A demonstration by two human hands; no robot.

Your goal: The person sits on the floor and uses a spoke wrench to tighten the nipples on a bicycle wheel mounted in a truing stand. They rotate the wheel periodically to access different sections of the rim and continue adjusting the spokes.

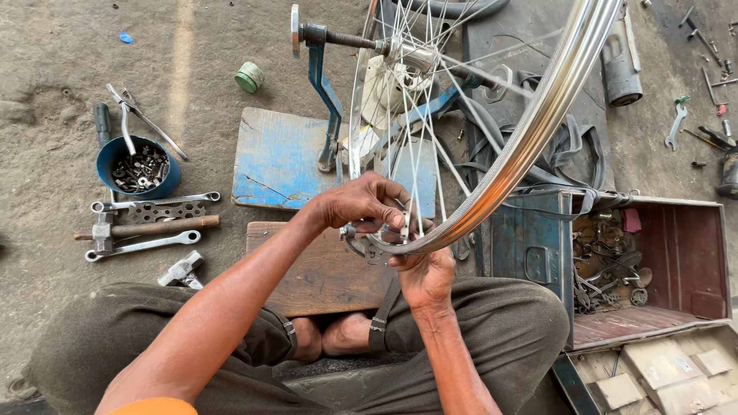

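Note:
A shiny metal bicycle wheel rim [538,123] with thin spokes stands on a blue truing stand [323,84], its hub [411,55] near the top. My left hand [361,204] grips a small flat spoke wrench [361,244] at the rim's lowest part. My right hand [423,277] holds the rim's underside from below, fingers curled around it and a spoke. Both hands meet at the same spot on the rim, above my crossed legs.
A blue bowl of nuts [138,165], pliers [142,115], spanners [150,201] and a hammer [146,228] lie on the ground at left. A blue wooden board [280,161] sits under the stand. An open rusty toolbox [653,261] stands at right. More tools [676,119] lie at far right.

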